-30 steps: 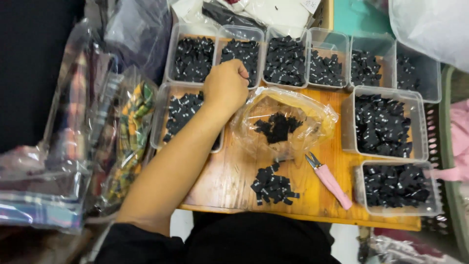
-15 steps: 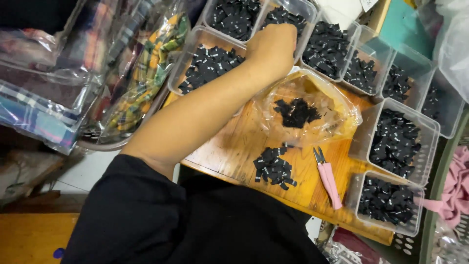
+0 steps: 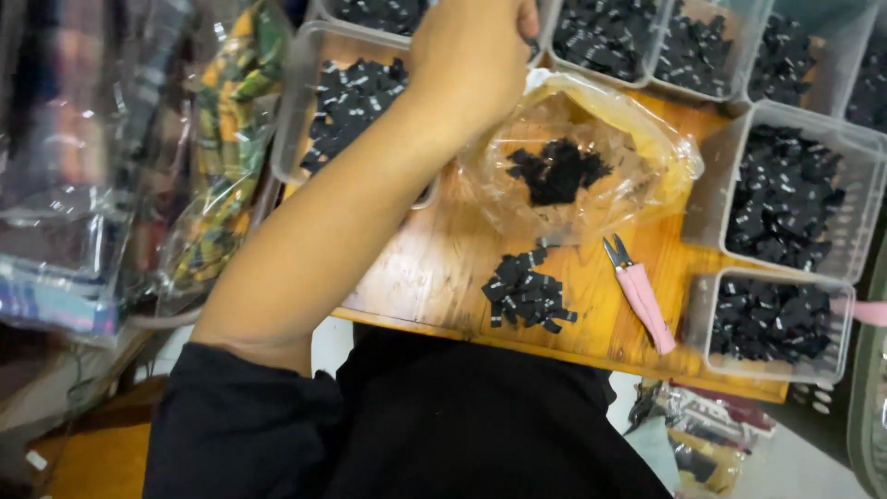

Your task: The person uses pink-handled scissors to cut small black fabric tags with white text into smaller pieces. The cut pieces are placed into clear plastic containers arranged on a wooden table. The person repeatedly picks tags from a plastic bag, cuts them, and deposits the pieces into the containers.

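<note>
My left hand reaches across the wooden table to the far row of clear bins filled with small black tags. Only its back shows; the fingers are curled downward at the frame's top edge, and I cannot tell whether they hold anything. My forearm crosses over another clear bin of black tags. Just right of the wrist lies a crumpled clear plastic bag with a clump of black tags inside. A loose pile of black tags sits near the table's front edge. My right hand is out of view.
Pink thread snips lie right of the loose pile. Two more bins of black tags stand at the right. Plastic-wrapped colourful fabric packs are stacked to the left of the table.
The view has swung down and closer, so the table looks larger and tilted. My left hand has gone from the near-left bin up to the far row of bins.
</note>
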